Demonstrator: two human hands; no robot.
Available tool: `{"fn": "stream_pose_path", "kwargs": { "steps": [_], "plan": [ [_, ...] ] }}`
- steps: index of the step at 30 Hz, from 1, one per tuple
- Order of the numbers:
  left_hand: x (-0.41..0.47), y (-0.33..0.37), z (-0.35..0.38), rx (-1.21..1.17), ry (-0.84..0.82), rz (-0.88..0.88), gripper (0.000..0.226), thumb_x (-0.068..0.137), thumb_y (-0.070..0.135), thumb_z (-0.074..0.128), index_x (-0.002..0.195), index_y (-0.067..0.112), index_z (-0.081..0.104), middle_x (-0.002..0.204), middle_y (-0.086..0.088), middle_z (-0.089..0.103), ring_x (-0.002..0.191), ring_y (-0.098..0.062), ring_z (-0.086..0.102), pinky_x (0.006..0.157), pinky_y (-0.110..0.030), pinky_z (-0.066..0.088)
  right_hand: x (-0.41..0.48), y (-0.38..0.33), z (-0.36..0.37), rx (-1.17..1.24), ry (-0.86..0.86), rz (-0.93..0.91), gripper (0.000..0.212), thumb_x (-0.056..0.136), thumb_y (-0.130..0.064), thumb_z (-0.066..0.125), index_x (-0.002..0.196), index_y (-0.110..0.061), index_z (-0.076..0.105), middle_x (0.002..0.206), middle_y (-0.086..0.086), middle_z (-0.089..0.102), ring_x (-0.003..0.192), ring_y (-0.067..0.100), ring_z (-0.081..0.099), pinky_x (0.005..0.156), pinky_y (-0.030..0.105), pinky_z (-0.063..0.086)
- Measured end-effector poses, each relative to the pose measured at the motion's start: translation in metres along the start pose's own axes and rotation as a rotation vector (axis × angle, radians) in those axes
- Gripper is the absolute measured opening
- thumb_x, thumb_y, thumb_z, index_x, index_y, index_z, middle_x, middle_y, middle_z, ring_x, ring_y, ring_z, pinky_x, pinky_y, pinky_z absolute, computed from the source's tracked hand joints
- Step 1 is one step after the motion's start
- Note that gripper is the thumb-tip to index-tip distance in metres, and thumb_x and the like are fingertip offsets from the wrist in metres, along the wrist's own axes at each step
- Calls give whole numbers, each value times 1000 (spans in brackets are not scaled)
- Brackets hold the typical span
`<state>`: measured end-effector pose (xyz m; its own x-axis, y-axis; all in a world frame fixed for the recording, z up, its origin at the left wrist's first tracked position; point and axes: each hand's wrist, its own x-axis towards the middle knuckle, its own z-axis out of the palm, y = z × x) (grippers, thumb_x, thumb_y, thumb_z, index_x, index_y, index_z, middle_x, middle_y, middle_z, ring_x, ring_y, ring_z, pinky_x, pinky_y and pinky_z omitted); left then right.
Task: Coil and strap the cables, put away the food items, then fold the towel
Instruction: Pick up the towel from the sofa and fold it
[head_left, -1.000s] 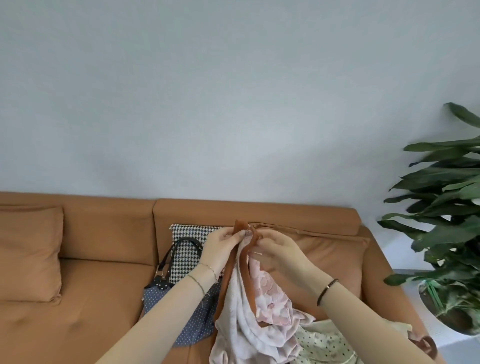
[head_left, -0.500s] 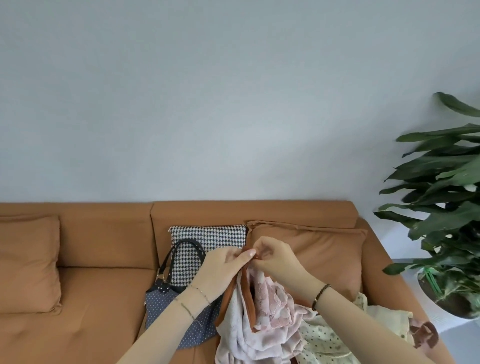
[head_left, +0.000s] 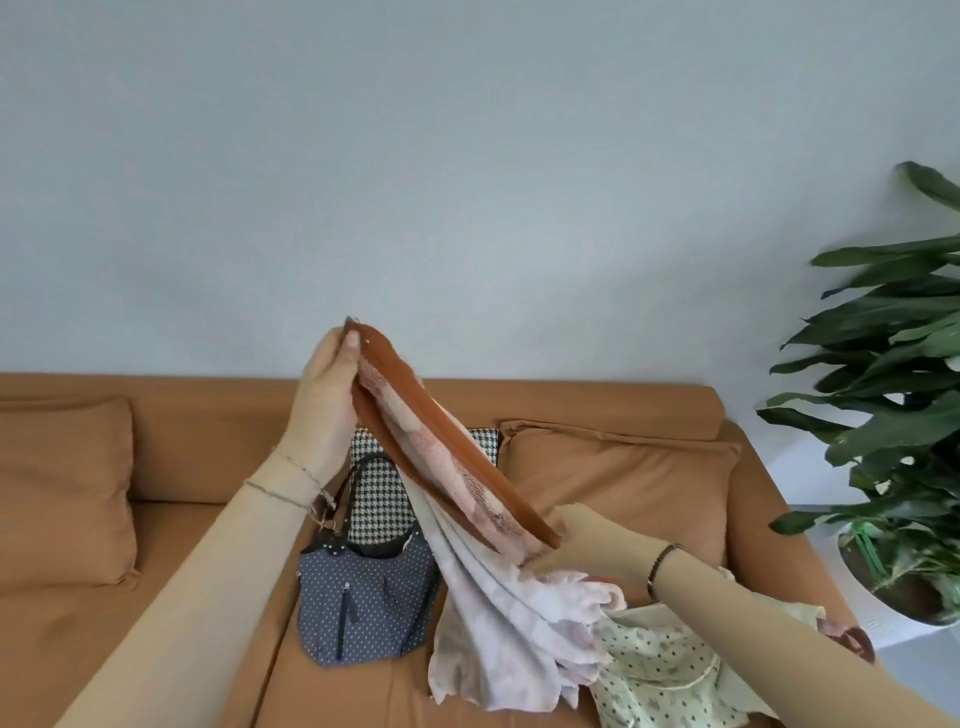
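A pale pink patterned towel (head_left: 488, 613) with a rust-brown border hangs over an orange sofa. My left hand (head_left: 327, 395) is raised and pinches one end of the brown edge (head_left: 441, 431). My right hand (head_left: 587, 540) is lower and to the right, gripping the same edge further along, so the border is stretched taut on a slant between them. The rest of the cloth drapes down onto the seat. No cables or food items are in view.
A blue dotted handbag (head_left: 363, 603) leans on a houndstooth cushion (head_left: 379, 499) on the orange sofa (head_left: 104, 597). A cream dotted cloth (head_left: 670, 670) lies under my right forearm. Orange cushions sit left and right. A potted plant (head_left: 893, 405) stands at the right.
My hands were together at one point of the brown edge. Now the left hand has risen and the right has slid down and right, drawing the edge out straight.
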<state>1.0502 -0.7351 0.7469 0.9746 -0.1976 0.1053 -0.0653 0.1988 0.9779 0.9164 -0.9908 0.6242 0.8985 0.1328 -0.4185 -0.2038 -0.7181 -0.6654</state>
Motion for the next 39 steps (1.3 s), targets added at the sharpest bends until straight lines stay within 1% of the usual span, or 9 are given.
{"fn": "stream_pose_path", "kwargs": {
  "steps": [3,6,10,18,22,26,30,35,39],
  "plan": [
    [10,40,-18,-127,34,73,26,110,19,36,95,14,56,86,1,70,86,-16,69,81,-31,58,-7,22,2,-535,-63,18,33,75,-51,79,85,-31,55,81,-15,48,80,13,50,73,29,39],
    [26,57,-39,-26,98,168,27,109,20,38,88,19,54,80,7,64,80,-10,64,81,-31,51,7,58,11,-968,-95,42,74,86,-36,66,150,-32,30,120,-7,61,114,22,57,92,32,40],
    [38,54,-74,65,130,178,23,106,26,43,89,22,57,92,1,59,96,-21,56,93,-40,42,27,76,-20,-1207,-11,308,34,100,-16,44,128,-26,61,128,-3,63,123,23,52,102,34,37],
    [40,62,-150,88,435,204,24,106,31,42,88,30,58,84,15,58,78,1,56,83,-24,42,43,75,-111,-1205,193,499,56,94,-26,49,142,-51,34,122,-11,64,112,18,61,89,31,42],
    [37,48,-154,319,443,208,22,106,35,39,89,32,53,88,11,51,85,-9,50,79,-31,40,48,53,-131,-1346,228,598,47,91,-4,51,134,-22,59,131,-1,54,114,25,61,68,33,49],
    [36,43,-177,326,541,182,21,105,38,40,90,32,54,92,10,53,95,-17,50,85,-36,40,44,37,-148,-1420,223,580,33,91,-17,53,120,-23,67,124,-7,60,109,22,64,75,32,54],
    [35,38,-189,339,609,173,22,106,37,39,89,32,53,94,10,53,97,-17,50,86,-33,41,37,51,-154,-1141,106,431,34,84,-35,61,117,-33,67,117,-11,67,110,17,64,85,27,48],
    [30,25,-173,285,603,108,19,110,28,35,104,21,52,95,11,52,92,-7,52,82,-19,42,27,51,-122,-23,131,170,31,65,-17,61,63,-16,30,64,2,28,63,18,32,58,28,29],
    [28,9,-151,254,546,52,21,111,26,33,120,13,47,94,9,52,83,0,51,66,-8,45,40,24,-107,95,173,39,42,74,-3,65,54,-21,33,57,-5,27,54,10,28,51,20,24]
  ]
}}
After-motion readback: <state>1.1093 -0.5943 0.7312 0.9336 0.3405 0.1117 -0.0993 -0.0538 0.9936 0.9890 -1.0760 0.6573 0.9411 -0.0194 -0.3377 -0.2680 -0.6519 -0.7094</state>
